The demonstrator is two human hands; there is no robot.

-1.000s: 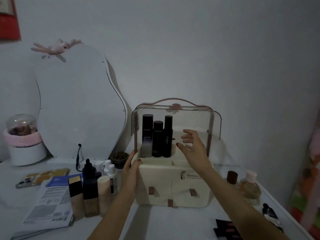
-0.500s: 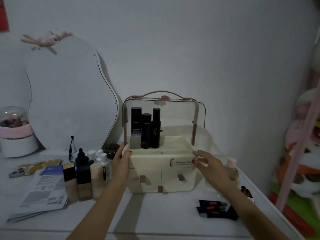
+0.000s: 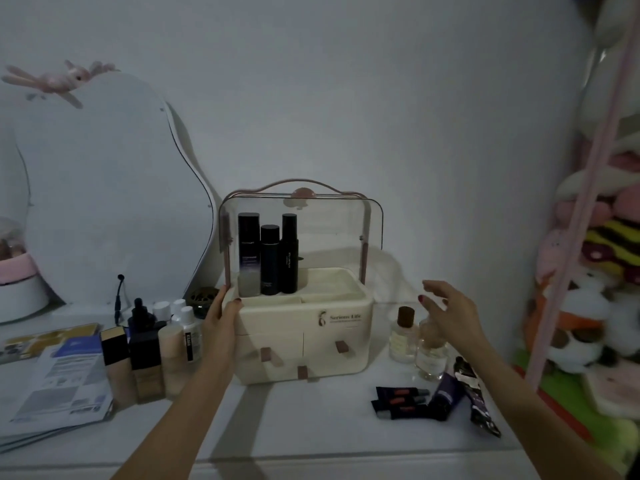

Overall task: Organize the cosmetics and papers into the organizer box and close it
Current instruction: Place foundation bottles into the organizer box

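Note:
The cream organizer box (image 3: 332,337) stands mid-table with its clear lid (image 3: 332,223) raised. Three dark bottles (image 3: 268,254) stand in its top left compartment. My left hand (image 3: 221,317) rests flat against the box's left side. My right hand (image 3: 450,313) hovers open, fingers spread, just above two glass perfume bottles (image 3: 415,341) right of the box. Dark tubes (image 3: 433,400) lie on the table in front of those bottles. Foundation and dropper bottles (image 3: 149,351) stand left of the box, with papers (image 3: 59,382) further left.
A curvy white mirror (image 3: 104,188) leans on the wall behind the left bottles. A phone (image 3: 45,339) lies behind the papers. A pink-rimmed white jar (image 3: 17,285) sits far left. Plush toys (image 3: 595,289) pile up beyond the table's right edge.
My right hand left the box's right front and moved right, over the perfume bottles. Earlier it had withdrawn from inside the top tray. The left hand stayed on the box's side.

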